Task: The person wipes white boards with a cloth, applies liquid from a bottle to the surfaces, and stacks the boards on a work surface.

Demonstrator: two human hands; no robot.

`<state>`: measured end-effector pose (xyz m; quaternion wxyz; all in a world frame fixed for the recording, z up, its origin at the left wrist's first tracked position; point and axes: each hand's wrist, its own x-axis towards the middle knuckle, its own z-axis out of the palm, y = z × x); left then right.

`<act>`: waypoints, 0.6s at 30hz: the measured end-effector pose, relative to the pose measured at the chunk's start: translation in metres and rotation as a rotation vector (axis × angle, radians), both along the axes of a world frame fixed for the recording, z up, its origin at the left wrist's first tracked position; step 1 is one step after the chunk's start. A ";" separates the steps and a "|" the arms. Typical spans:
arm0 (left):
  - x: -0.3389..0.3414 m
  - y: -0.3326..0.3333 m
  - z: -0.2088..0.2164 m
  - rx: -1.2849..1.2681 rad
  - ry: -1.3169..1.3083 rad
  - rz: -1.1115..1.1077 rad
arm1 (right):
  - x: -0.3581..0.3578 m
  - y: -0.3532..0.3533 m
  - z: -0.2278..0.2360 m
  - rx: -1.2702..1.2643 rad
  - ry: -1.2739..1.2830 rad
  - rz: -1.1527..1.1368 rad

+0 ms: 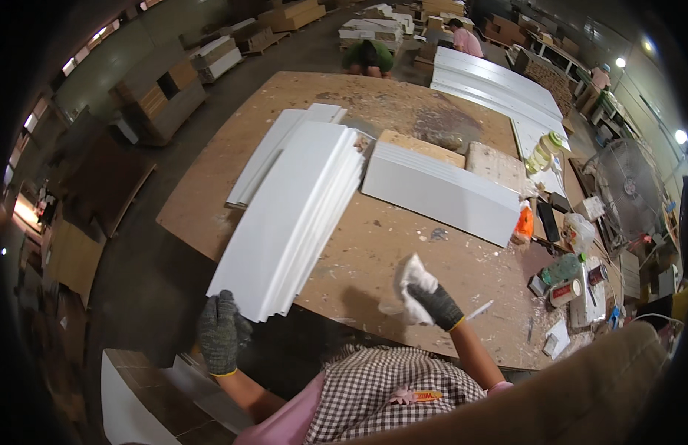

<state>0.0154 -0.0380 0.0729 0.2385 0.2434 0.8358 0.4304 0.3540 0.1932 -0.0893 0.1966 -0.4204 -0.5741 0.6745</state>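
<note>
white rag [412, 285] crumpled, raised; white panel stack [292, 219] overhanging table edge.

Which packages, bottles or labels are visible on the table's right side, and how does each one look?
Orange packet: right of the grey-white panel stack, small, bright orange.
Green bottle: lying near the table's right edge, clear greenish plastic.
Round tin: beside the bottle, white with a red label band.
Tape rolls: far right, stacked, pale yellow-green.
No screens or signs.

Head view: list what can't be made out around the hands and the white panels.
- Left hand: the glove hides whether it grips the white panel stack or only touches its corner.
- White cloth: right hand covers its lower part.
- Bench-edge clutter: too small to identify.
</note>
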 end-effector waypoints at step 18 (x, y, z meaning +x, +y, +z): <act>0.053 0.456 -0.251 0.255 0.242 -0.604 | 0.195 0.196 -0.102 0.540 -0.292 -0.787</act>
